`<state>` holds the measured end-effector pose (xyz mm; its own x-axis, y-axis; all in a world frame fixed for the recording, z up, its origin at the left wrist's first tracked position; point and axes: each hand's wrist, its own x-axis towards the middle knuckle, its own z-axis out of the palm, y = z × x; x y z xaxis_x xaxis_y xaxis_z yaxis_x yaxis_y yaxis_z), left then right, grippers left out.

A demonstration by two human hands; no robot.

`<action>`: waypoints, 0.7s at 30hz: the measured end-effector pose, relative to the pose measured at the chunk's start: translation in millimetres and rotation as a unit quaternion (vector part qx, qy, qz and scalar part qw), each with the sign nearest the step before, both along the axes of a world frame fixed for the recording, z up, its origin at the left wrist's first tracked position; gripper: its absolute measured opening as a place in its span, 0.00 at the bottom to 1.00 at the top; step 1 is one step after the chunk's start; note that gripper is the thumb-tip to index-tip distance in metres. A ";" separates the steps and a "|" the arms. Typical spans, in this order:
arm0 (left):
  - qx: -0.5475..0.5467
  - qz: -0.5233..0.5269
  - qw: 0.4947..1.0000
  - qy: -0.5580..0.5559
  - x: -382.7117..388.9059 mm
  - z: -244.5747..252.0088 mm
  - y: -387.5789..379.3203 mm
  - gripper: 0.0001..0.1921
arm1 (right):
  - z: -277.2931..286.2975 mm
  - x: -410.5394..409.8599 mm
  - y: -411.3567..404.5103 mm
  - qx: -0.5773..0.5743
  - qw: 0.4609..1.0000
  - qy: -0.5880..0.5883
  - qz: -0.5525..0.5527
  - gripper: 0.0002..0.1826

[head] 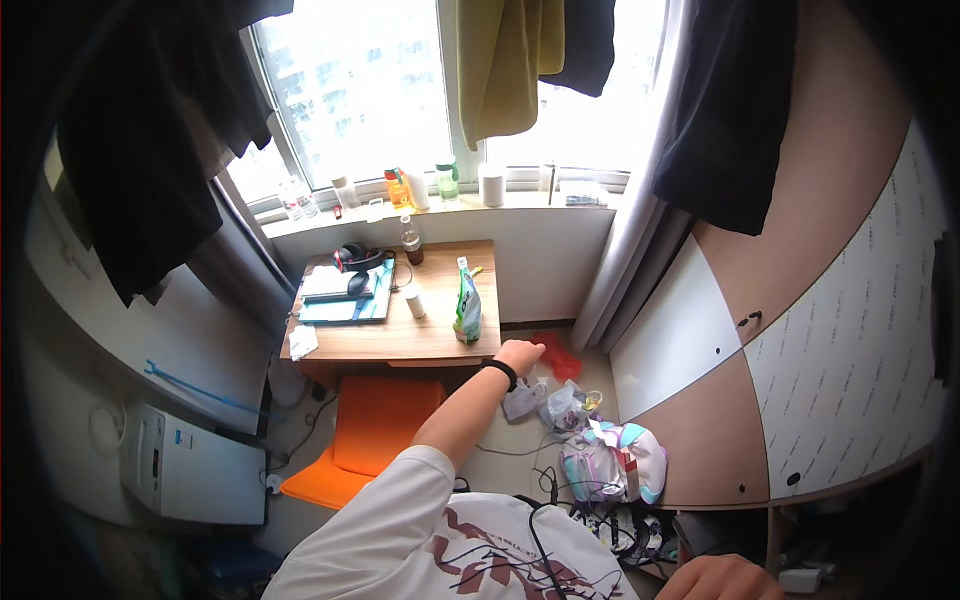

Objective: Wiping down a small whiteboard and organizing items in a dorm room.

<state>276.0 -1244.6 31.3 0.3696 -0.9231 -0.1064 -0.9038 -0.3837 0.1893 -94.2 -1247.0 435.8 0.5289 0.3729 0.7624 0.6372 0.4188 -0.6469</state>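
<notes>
My left hand [521,355], a black band at its wrist, reaches out beyond the right front corner of the wooden desk [442,346]. Its fingers look curled; whether they hold anything is hidden. Past it lies a red plastic bag [561,358], and whether hand and bag touch cannot be told. Below it on the floor are a whitish plastic bag [523,399] and another filled plastic bag [568,407]. A green and white spouted pouch [469,311] stands upright on the desk, left of the hand. My right hand [721,579] shows only partly at the bottom right, its fingertips out of view.
An orange chair [386,424] stands before the desk. Headphones [358,257], a brown-liquid bottle [412,241] and a white container [415,304] are on the desk. A white and turquoise backpack [645,461] and loose cables lie by the cabinet [705,442]. Dark clothes [724,127] hang overhead.
</notes>
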 end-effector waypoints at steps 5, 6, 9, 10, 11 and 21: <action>0.001 0.011 1.000 0.008 13.7 3.5 13.4 0.08 | 4.5 16.3 16.1 0.037 0.997 -0.002 0.070 0.15; 0.000 0.009 1.000 0.013 14.5 3.8 15.7 0.08 | 6.8 17.3 18.3 0.044 0.996 0.004 0.074 0.17; 0.002 0.006 0.999 0.033 13.1 3.2 20.1 0.08 | 12.5 16.9 20.3 0.049 0.998 0.020 0.045 0.20; -0.001 -0.008 1.000 0.023 12.1 1.7 22.4 0.09 | 15.7 16.8 20.6 0.049 0.998 0.017 0.043 0.20; -0.001 -0.016 0.999 0.038 11.0 0.1 23.9 0.10 | 19.3 16.8 20.9 0.034 0.999 0.024 0.029 0.21; -0.003 -0.082 0.987 0.140 -20.7 -15.8 74.7 0.14 | 20.6 72.7 51.5 0.016 0.999 -0.020 0.040 0.12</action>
<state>255.3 -1169.9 15.5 0.1713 -0.9692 -0.1769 -0.8660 -0.2338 0.4420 -21.5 -1195.4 456.4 0.4673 0.3881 0.7943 0.6264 0.4887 -0.6073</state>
